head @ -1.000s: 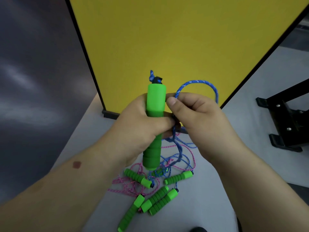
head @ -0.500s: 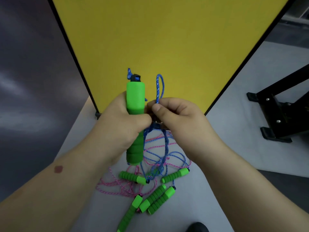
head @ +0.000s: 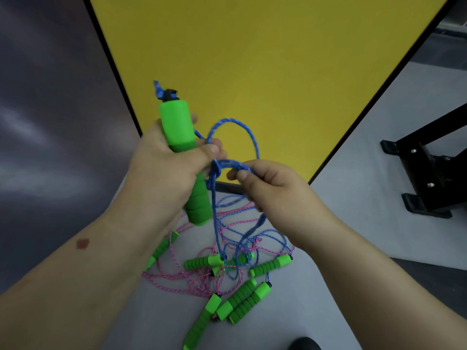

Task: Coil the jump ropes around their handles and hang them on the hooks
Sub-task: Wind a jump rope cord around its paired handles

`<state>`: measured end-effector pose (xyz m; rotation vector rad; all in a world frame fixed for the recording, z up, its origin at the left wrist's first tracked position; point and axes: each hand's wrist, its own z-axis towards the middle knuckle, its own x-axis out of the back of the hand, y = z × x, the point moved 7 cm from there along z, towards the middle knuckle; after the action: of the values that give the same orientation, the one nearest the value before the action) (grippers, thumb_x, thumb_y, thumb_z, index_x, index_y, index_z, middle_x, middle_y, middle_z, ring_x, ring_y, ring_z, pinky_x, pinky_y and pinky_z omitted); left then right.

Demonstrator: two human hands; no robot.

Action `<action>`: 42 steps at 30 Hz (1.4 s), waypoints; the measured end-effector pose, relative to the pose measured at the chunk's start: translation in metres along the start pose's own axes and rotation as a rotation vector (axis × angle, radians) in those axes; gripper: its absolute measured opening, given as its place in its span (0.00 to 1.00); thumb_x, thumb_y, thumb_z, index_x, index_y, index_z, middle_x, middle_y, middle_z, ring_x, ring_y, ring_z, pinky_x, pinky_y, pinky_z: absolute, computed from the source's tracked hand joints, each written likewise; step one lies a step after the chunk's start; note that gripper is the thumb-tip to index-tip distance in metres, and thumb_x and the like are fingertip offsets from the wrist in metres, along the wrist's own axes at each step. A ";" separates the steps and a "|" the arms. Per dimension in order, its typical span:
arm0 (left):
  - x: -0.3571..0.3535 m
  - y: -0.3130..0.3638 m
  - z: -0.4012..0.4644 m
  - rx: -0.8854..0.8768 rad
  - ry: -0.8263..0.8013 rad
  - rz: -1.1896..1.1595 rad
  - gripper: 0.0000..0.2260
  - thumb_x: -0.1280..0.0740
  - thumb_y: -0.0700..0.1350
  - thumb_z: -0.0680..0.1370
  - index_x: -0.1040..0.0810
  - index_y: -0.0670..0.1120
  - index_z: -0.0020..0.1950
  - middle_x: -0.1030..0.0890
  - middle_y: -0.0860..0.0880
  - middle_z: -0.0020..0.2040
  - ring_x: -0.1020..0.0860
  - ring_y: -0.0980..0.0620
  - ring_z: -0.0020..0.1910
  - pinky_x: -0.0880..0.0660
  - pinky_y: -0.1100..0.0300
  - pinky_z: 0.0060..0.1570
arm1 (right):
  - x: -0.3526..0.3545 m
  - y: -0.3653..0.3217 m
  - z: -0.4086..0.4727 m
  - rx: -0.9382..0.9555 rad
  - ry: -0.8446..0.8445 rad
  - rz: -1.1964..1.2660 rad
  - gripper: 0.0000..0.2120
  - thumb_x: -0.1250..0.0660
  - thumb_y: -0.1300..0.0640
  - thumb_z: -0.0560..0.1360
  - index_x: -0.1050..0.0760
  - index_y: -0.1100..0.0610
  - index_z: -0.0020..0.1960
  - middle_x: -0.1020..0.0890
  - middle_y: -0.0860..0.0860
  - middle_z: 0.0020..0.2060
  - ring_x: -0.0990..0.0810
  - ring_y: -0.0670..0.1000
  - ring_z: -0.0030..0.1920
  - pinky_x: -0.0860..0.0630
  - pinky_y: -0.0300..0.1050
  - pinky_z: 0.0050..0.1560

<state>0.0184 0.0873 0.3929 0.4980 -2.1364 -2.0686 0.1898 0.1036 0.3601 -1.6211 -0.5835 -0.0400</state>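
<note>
My left hand (head: 164,170) grips a green foam handle (head: 178,127) upright, a black cap and blue rope end at its top. The blue rope (head: 237,127) forms a loop above my hands and is wound beside the handle's middle. My right hand (head: 273,188) pinches that rope just right of the handle, and the rest of the strand hangs down to the floor. Below lie several more green handles (head: 242,303) tangled with blue and pink ropes (head: 182,279). No hooks are in view.
A yellow panel (head: 252,59) with a black frame stands right behind the ropes. A black metal stand (head: 429,168) sits on the grey floor at the right. A dark wall fills the left. A dark shoe tip (head: 303,344) shows at the bottom edge.
My right hand has pulled away to the right and down from the handle, drawing the blue rope into a wider loop. The camera view has shifted slightly.
</note>
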 end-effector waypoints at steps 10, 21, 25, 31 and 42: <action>0.052 0.022 0.020 -0.148 0.277 -0.179 0.19 0.32 0.35 0.79 0.30 0.47 0.67 0.16 0.44 0.50 0.13 0.51 0.42 0.17 0.56 0.42 | 0.042 0.068 0.009 -0.424 0.261 -0.178 0.12 0.39 0.57 0.82 0.21 0.63 0.51 0.31 0.56 0.34 0.36 0.52 0.30 0.40 0.44 0.32; 0.011 0.017 0.007 0.025 0.092 -0.289 0.15 0.34 0.32 0.81 0.29 0.45 0.65 0.15 0.46 0.44 0.14 0.50 0.39 0.18 0.57 0.38 | -0.027 -0.029 -0.005 0.123 -0.246 0.018 0.18 0.31 0.55 0.74 0.22 0.47 0.64 0.16 0.46 0.59 0.17 0.42 0.53 0.22 0.45 0.55; 0.028 0.008 0.014 0.063 0.198 -0.318 0.16 0.33 0.31 0.80 0.29 0.42 0.65 0.16 0.42 0.48 0.13 0.48 0.39 0.17 0.56 0.39 | -0.021 -0.021 -0.002 0.107 -0.108 -0.116 0.09 0.36 0.50 0.82 0.18 0.51 0.51 0.14 0.46 0.41 0.22 0.51 0.38 0.23 0.51 0.46; 0.038 -0.018 0.016 0.175 0.164 0.108 0.10 0.29 0.36 0.78 0.27 0.42 0.56 0.18 0.35 0.54 0.12 0.46 0.42 0.14 0.49 0.41 | -0.003 -0.019 0.007 0.066 -0.004 0.475 0.12 0.37 0.65 0.80 0.20 0.54 0.59 0.18 0.50 0.39 0.24 0.49 0.36 0.26 0.47 0.45; -0.033 -0.018 -0.020 0.092 -0.346 0.214 0.23 0.26 0.36 0.72 0.23 0.60 0.59 0.14 0.42 0.45 0.13 0.40 0.45 0.17 0.35 0.53 | 0.013 -0.033 0.003 0.117 0.135 0.648 0.18 0.38 0.70 0.81 0.23 0.51 0.63 0.12 0.48 0.49 0.15 0.48 0.51 0.21 0.44 0.42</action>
<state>0.0583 0.0786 0.3809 -0.0900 -2.3520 -2.0639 0.1869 0.1119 0.3949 -1.6113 0.0598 0.3550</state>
